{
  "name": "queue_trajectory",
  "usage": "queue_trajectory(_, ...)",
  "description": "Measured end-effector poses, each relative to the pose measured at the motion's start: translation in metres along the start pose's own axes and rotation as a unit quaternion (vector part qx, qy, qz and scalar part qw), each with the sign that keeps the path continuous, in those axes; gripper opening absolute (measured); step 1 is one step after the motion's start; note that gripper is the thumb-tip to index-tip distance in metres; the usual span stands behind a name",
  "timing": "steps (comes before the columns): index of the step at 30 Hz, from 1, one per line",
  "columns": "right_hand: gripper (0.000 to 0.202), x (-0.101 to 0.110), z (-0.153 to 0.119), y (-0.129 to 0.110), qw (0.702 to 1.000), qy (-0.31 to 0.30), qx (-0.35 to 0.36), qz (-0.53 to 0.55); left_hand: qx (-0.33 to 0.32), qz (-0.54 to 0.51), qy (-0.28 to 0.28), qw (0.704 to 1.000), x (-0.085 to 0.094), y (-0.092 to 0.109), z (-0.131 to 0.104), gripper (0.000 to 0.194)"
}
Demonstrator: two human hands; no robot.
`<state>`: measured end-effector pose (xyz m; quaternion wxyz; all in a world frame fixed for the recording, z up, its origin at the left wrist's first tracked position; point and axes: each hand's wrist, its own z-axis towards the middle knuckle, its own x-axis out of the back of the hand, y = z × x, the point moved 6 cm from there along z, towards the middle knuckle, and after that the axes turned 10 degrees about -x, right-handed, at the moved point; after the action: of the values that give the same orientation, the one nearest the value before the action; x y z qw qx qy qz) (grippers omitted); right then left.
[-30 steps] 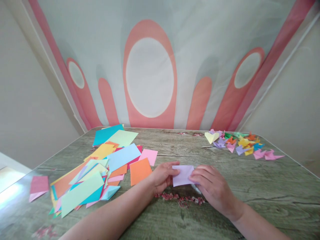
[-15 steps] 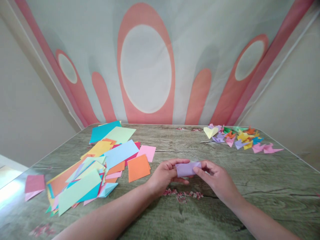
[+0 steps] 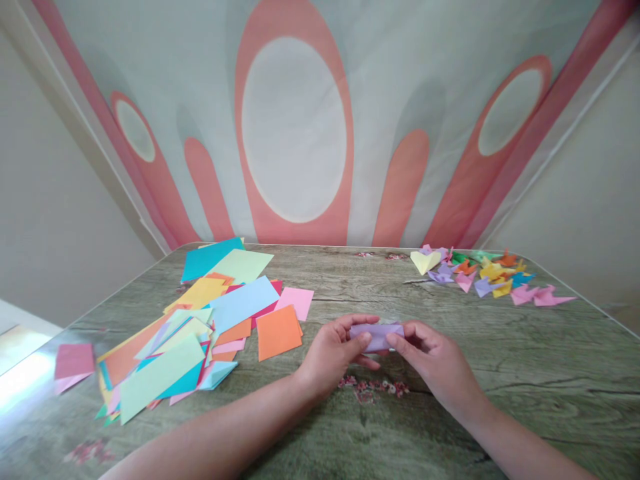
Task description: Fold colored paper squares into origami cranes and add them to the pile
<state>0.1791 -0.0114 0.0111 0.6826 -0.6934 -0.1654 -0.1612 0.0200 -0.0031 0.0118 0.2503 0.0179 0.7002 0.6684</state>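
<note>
pinching a lilac paper (image 3: pixel 381 335), seemingly only part-folded, between fingers of left hand (image 3: pixel 327 350) and right hand (image 3: pixel 440 357), with folded shapes (image 3: pixel 493 271) done beyond the right fingers and mostly flat sheets (image 3: pixel 161 375) left of the left ones.

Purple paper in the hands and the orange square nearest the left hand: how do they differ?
Pose: the purple paper is held between the left hand and right hand, while the orange square lies flat with no hand on it.
Shape: the purple paper shows as a narrow folded strip; the orange square shows a broad face.
Colour: the purple paper is pale, the orange square vivid.
Shared: both look plain, without print.
</note>
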Motion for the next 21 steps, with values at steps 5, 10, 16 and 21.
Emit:
queue_trajectory(5,0.036,-0.0008,-0.0016,-0.0015,0.999,-0.010,-0.019,0.042,-0.006,0.005,0.002,1.000,-0.0010,0.0030,-0.0009,0.038)
queue_trajectory(10,0.036,-0.0032,-0.0015,-0.0011,0.996,-0.030,-0.037,0.077,0.002,-0.015,0.003,1.000,-0.0011,0.0012,-0.0014,0.041)
queue_trajectory(16,0.033,-0.0041,0.0003,0.0006,0.990,-0.029,-0.042,0.128,-0.004,-0.017,0.011,1.000,-0.0035,0.0037,-0.0013,0.039)
queue_trajectory(21,0.031,-0.0076,0.0014,0.0051,0.980,-0.041,-0.047,0.188,0.003,-0.020,0.018,1.000,-0.0059,0.0052,-0.0018,0.041)
